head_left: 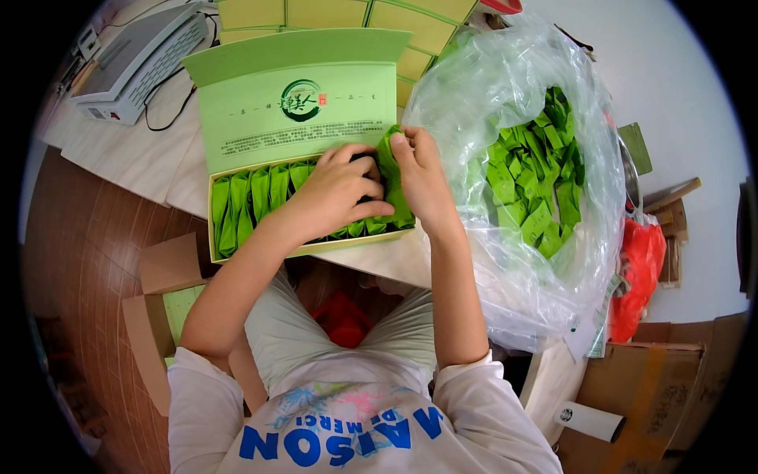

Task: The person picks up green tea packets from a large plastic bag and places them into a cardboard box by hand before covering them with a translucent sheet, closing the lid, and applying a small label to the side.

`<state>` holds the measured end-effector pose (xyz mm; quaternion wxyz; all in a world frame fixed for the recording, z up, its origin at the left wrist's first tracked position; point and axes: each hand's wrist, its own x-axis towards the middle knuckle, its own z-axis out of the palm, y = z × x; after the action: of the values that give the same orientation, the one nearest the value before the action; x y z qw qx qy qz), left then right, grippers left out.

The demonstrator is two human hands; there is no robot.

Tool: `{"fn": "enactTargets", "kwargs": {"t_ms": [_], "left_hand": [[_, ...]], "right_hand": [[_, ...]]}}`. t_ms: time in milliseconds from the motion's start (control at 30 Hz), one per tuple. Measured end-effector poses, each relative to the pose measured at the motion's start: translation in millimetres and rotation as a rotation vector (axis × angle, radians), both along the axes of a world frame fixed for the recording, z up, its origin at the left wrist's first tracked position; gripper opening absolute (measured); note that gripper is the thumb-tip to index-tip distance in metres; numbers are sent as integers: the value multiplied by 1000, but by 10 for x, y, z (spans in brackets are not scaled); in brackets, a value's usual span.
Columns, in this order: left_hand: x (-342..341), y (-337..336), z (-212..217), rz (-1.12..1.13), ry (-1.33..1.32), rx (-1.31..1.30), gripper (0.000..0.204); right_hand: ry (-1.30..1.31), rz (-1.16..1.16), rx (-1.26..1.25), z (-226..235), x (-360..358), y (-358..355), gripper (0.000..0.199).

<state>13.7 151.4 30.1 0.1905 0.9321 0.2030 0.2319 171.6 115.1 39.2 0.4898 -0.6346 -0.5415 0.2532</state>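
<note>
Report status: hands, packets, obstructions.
Right hand pinching green packet at right end of box. Left hand over packet row. Lid raised; no obstruction seen.

bright green packets (260,195), pale green lid (253,91) with dark circular emblem (300,100), white shirt (355,466) with blue lettering (342,453)

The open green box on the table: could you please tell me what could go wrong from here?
The green packet pinched by the right hand might crease or tear if pressed hard. The left front corner of the green box appears to jut past the edge of the table, so a push there could tip it. The clear plastic bag lies open beside the right forearm; a bump might spill its loose packets.
</note>
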Motion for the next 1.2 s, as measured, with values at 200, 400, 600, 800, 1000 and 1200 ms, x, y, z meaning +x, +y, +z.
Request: {"fn": "enactTargets", "kwargs": {"t_ms": [200, 400, 600, 800, 1000, 1200], "left_hand": [[-7, -28, -99, 21, -43, 61, 23], [-5, -54, -24, 33, -4, 54, 27], [28, 14, -77, 104, -60, -53, 27], [43, -6, -2, 138, -82, -54, 34], [38, -33, 25, 155, -212, -69, 39], [14, -26, 21, 94, -102, -23, 37]], "right_hand": [[-11, -15, -64, 78, -59, 10, 35], [-38, 61, -102, 65, 35, 28, 30], [-49, 101, -67, 74, 48, 6, 25], [-82, 62, -87, 53, 68, 6, 26], [-204, -1, 39, 5, -35, -8, 23], [-465, -126, 106, -111, -73, -36, 19]]}}
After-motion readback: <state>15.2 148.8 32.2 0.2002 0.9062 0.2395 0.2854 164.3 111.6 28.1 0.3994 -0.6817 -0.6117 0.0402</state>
